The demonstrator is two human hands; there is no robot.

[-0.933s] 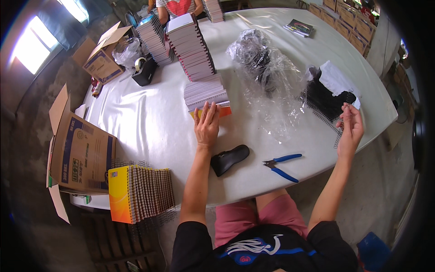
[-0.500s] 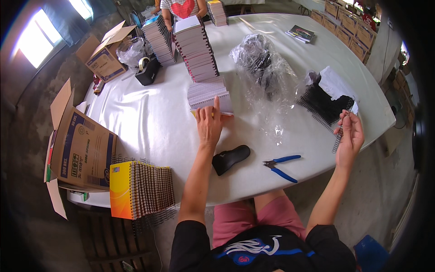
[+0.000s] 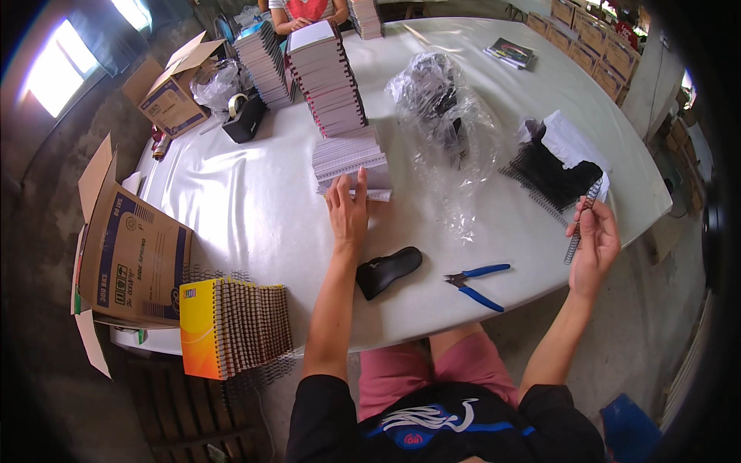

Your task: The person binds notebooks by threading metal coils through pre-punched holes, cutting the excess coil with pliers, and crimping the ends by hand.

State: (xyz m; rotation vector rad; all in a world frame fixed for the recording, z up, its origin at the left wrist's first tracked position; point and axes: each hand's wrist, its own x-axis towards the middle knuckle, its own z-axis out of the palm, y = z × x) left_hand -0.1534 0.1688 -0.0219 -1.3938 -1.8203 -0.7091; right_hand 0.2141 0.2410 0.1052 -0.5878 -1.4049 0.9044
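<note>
Left hand (image 3: 347, 210) flat on the white table (image 3: 247, 201), fingers spread, tips touching the near edge of a low stack of white paper blocks (image 3: 349, 158); holding nothing, just pressing on the front sheet; right hand (image 3: 594, 241) up near the table's right edge, fingers pinched on a thin wire spiral coil (image 3: 582, 220); coil hanging almost upright, a bit tilted, top end close to a heap of black spiral coils (image 3: 552, 179); white paper (image 3: 575, 143) lying under and behind that heap.

Between the two hands, blue-handled pliers (image 3: 477, 282) lying flat near the front edge; just left of the pliers, a small black curved case (image 3: 388, 271), close to the left forearm; behind them, a crumpled clear plastic bag (image 3: 448, 127) with dark things inside.

Behind the paper blocks, tall stacks of notebooks (image 3: 328, 73); black tape dispenser (image 3: 245, 117) to their left; open cardboard box (image 3: 174, 96) at the far left corner; another person in a red top (image 3: 306, 9) at the far side.

Off the table on the left, a big open cardboard box (image 3: 131, 255) standing on its side; beside it, a row of spiral notebooks with a yellow and orange cover (image 3: 231, 328) standing on edge.
</note>
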